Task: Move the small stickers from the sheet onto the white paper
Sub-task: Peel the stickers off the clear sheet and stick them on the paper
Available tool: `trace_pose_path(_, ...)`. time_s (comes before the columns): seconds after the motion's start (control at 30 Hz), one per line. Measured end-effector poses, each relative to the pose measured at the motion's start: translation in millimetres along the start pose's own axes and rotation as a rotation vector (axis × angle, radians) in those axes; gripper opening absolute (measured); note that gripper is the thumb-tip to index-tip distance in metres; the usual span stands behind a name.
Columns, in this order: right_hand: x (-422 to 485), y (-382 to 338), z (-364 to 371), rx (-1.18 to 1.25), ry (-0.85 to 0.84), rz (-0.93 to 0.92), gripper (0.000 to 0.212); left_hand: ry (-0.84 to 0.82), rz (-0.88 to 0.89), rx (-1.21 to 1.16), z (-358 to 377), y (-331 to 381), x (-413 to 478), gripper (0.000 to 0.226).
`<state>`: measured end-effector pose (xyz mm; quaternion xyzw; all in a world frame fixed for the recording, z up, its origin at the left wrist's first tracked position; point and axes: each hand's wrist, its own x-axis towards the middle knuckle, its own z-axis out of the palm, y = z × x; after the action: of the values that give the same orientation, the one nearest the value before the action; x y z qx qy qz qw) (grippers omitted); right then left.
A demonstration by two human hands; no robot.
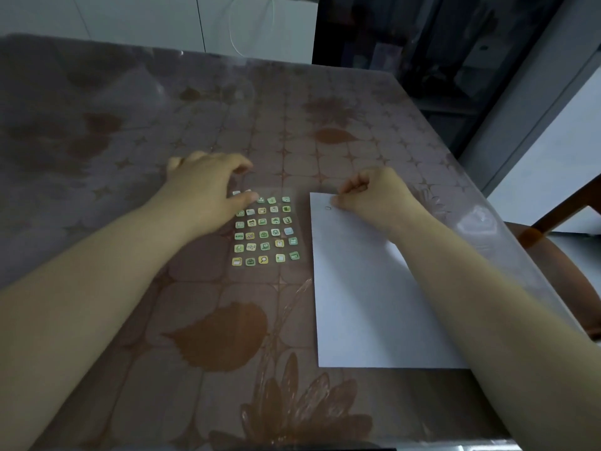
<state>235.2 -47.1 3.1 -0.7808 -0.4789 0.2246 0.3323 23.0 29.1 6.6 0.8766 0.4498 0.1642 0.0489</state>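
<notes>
Tablecloth (227, 336) with brown leaves under clear plastic covers the table; white cabinets (162, 21) stand behind. Left hand (208, 187) lies palm down, fingers spread, thumb pressing the top of the sticker sheet (265, 231). Right hand (374, 196) is curled, fingertips pinched at the top left corner of the white paper (367, 288), just beside the sheet; whether they grip a sticker is unclear.

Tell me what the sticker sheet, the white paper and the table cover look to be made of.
Sticker sheet: likely clear plastic film, since the tablecloth pattern shows through between the stickers. White paper: plain matte paper, flat with crisp edges and no glare. Table cover: seemingly a glossy transparent plastic layer over a patterned brown cloth, given its reflections and clear overhanging edge.
</notes>
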Motion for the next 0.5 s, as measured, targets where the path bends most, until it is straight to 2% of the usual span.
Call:
trace_pose_path(0.07,1,0,2,-0.016,0.003,-0.015,0.022,-0.046,-0.067,0.002,1,-9,3,0.050)
trace_pose_path(0.17,1,-1,4,-0.072,-0.002,-0.033,0.019,-0.086,-0.084,-0.026,1,-12,4,0.054)
trace_pose_path(0.33,0,0,2,-0.094,0.003,-0.053,0.020,-0.071,-0.063,-0.093,1,-10,3,0.042)
trace_pose_path(0.5,1,1,3,-0.130,0.023,-0.085,0.020,-0.101,-0.057,-0.282,5,-18,5,0.031)
